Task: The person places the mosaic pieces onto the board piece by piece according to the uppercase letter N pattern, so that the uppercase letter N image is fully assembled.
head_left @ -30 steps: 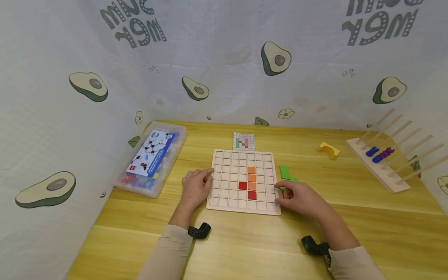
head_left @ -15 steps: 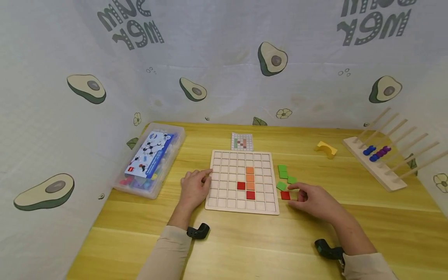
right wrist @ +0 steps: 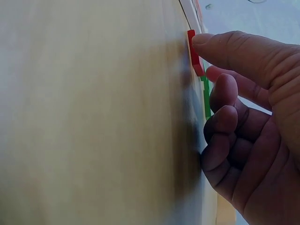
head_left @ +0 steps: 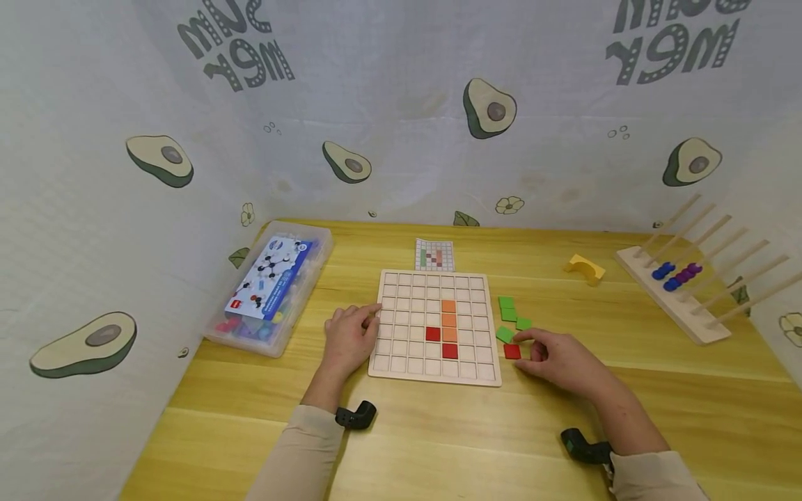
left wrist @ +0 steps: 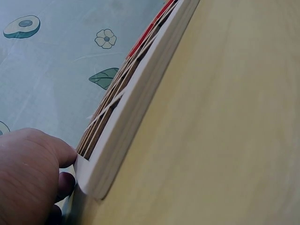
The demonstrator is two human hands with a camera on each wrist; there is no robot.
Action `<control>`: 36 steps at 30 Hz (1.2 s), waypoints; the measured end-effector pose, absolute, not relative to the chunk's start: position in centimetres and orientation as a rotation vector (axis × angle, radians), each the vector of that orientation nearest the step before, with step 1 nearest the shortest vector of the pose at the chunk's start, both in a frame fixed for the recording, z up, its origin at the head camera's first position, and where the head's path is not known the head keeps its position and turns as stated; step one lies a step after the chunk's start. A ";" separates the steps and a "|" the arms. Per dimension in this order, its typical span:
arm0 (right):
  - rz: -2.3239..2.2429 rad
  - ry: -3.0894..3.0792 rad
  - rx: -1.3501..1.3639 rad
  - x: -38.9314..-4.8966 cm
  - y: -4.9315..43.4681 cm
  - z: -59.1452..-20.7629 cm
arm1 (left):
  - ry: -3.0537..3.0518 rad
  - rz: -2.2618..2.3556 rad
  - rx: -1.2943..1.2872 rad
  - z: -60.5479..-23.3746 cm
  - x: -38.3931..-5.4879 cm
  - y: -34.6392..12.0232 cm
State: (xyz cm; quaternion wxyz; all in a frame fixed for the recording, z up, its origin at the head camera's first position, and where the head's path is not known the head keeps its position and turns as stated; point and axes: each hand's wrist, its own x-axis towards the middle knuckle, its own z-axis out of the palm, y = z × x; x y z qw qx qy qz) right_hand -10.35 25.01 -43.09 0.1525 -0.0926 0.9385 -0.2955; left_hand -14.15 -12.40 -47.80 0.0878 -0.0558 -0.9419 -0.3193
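1. The board (head_left: 401, 346) lies flat on the desk (head_left: 438, 438); take its centre as the dial, far edge at 12.
2. The left hand (head_left: 347, 337) is at 9 o'clock, fingers relaxed, touching the board's edge and clamped on nothing.
3. The loose red tile (head_left: 512, 352) lies between 3 and 4 o'clock, just off the board. The right hand's (head_left: 560, 358) thumb and forefinger are spread about it; whether they press it, I cannot tell.
4. Four green tiles (head_left: 509, 314) lie near 3 o'clock.
5. Two placed red tiles (head_left: 433, 334) and three orange tiles (head_left: 448, 320) fill cells; taking up another red seems the step in hand.
6. Judging by the small card (head_left: 434, 245) at 12, the next move calls for a pinch, then setting it down toward 10 o'clock of those reds.
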 end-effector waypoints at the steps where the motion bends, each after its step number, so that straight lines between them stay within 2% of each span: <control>1: -0.850 2.692 -0.265 -10.4 25.0 -43.1 | -2.805 -0.950 -0.165 -47.8 -14.2 -12.4; 36: -0.832 2.750 -0.360 -10.9 24.9 -42.9 | -2.782 -0.966 -0.183 -47.8 -14.0 -12.4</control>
